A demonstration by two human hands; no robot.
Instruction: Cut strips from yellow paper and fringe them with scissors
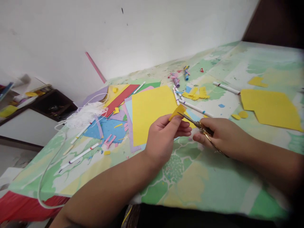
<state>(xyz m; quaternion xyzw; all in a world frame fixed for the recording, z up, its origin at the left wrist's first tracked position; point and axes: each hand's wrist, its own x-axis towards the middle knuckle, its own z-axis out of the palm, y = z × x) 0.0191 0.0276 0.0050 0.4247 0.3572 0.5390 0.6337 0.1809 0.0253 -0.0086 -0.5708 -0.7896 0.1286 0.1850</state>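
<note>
My left hand (163, 133) pinches a small yellow paper piece (177, 111) between thumb and fingers, above the table. In my right hand (220, 134) is a pair of scissors (201, 127) with gold-coloured handles. Its blades point left and reach the edge of the yellow piece. Under and behind my left hand lies a large yellow sheet (152, 110), on top of purple and light blue sheets. Another cut yellow sheet (270, 109) rests to the right of my right hand, with two small rounded yellow scraps (242, 114) beside it.
A floral green tablecloth (185, 183) covers the table. White marker-like sticks (197, 107) lie behind my hands. Two small decorated paper rolls (175, 79) stand farther back. At left are tangled white cord (86, 115), a red strip (122, 100), blue paper (106, 129) and scraps. A wall rises behind.
</note>
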